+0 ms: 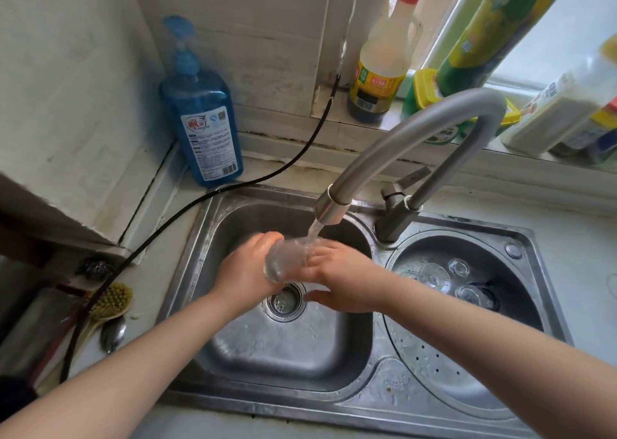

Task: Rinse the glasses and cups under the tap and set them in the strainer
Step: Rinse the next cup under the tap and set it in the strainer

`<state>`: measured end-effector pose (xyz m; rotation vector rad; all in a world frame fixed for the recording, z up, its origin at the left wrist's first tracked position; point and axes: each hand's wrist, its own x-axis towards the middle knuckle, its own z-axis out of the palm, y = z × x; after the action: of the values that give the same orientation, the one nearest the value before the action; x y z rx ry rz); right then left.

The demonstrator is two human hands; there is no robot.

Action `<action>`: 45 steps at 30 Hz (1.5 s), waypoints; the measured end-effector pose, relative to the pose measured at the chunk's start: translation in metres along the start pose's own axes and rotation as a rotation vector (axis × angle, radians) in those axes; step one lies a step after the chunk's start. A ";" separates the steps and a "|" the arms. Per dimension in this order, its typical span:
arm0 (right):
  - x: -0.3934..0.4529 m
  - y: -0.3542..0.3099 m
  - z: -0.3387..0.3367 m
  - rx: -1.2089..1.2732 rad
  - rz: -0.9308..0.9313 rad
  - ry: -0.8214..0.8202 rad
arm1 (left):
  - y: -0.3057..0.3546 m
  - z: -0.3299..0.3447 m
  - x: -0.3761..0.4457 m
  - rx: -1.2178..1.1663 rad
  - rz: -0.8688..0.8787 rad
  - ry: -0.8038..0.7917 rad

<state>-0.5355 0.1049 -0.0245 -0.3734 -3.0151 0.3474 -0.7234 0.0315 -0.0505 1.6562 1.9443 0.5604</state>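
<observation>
steel double sink [187, 271] under a window sill, worn counter around it. clear glass [286, 261] is held tilted over the sink's left basin, directly under the tap [330, 208], water running onto it. left hand [248, 268] is wrapped around the glass body; right hand [340, 276] presses against its other side with fingers spread, whether they curl round it i cannot tell. just right of the tap base, the round strainer [434, 368] already has several clear glasses [449, 280] in it. far left of the tap: blue soap bottle [203, 117], brush [107, 301] by the sink's left edge. risk: wet glass could slip and strike the steel basin; setting it down hard could knock the crowded glasses together
</observation>
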 end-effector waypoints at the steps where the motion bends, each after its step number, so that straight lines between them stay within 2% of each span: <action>1: 0.003 0.008 -0.003 -0.153 -0.113 -0.005 | -0.003 -0.001 0.001 -0.017 -0.004 -0.054; 3: 0.007 0.023 -0.006 -0.328 -0.244 -0.040 | -0.009 -0.002 0.001 -0.077 -0.018 -0.119; 5: 0.010 0.023 -0.002 -0.313 -0.194 -0.107 | -0.012 -0.005 0.004 -0.133 -0.029 -0.124; 7: 0.013 0.008 0.002 0.027 0.019 -0.154 | -0.011 -0.007 0.006 -0.155 -0.030 -0.097; 9: 0.019 -0.008 0.002 0.459 0.297 -0.290 | -0.011 -0.008 0.007 -0.130 -0.014 -0.076; 11: 0.024 -0.014 0.003 0.794 0.452 -0.348 | -0.011 -0.008 0.006 -0.095 -0.012 -0.090; 13: 0.023 -0.017 0.001 1.004 0.538 -0.315 | -0.012 -0.008 0.004 -0.075 -0.008 -0.123; 14: 0.020 -0.016 0.001 0.938 0.499 -0.315 | -0.013 -0.009 0.004 -0.076 -0.004 -0.147; 17: 0.007 -0.003 0.012 0.164 0.058 -0.258 | -0.013 -0.011 0.003 -0.113 0.010 -0.251; 19: 0.003 0.007 0.013 -0.190 -0.104 -0.325 | -0.012 -0.012 0.004 -0.135 0.026 -0.308; 21: 0.004 0.011 0.013 -0.321 -0.164 -0.404 | -0.010 -0.016 0.005 -0.156 0.031 -0.347; 22: 0.005 0.012 0.013 -0.318 -0.141 -0.404 | -0.009 -0.018 0.007 -0.178 0.020 -0.367; 23: 0.004 0.012 0.016 -0.308 -0.125 -0.339 | -0.007 -0.020 0.007 -0.220 0.004 -0.388; 24: 0.003 0.012 0.016 -0.217 -0.081 -0.269 | -0.006 -0.022 0.007 -0.267 -0.014 -0.413; 27: 0.001 0.006 0.004 0.279 0.074 -0.149 | -0.006 -0.019 0.000 -0.315 -0.045 -0.411; 30: 0.002 -0.005 -0.005 0.568 0.237 -0.092 | -0.005 -0.002 -0.014 -0.284 -0.069 -0.221; 33: 0.009 -0.012 -0.011 0.959 0.507 -0.026 | 0.001 0.018 -0.027 -0.049 -0.073 0.045; 35: 0.012 -0.014 -0.007 1.105 0.605 -0.001 | 0.002 0.024 -0.030 0.001 -0.092 0.124; 36: 0.014 -0.016 -0.005 1.113 0.615 -0.015 | -0.001 0.024 -0.029 -0.027 -0.112 0.105; 38: 0.011 -0.015 -0.001 0.966 0.527 -0.114 | -0.007 0.020 -0.025 -0.162 -0.148 -0.015; 40: 0.007 -0.004 0.004 0.482 0.267 -0.200 | -0.014 0.009 -0.021 -0.336 -0.171 -0.167; 42: 0.005 0.008 0.008 0.071 -0.010 -0.154 | -0.019 0.000 -0.021 -0.420 -0.163 -0.294; 44: 0.006 0.013 0.011 -0.091 -0.130 -0.108 | -0.022 -0.006 -0.021 -0.408 -0.150 -0.330; 45: 0.008 0.012 0.011 -0.063 -0.119 -0.104 | -0.021 -0.008 -0.021 -0.404 -0.150 -0.324</action>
<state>-0.5420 0.1156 -0.0375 -0.1835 -3.1377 0.2719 -0.7420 0.0077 -0.0551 1.2496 1.5801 0.5453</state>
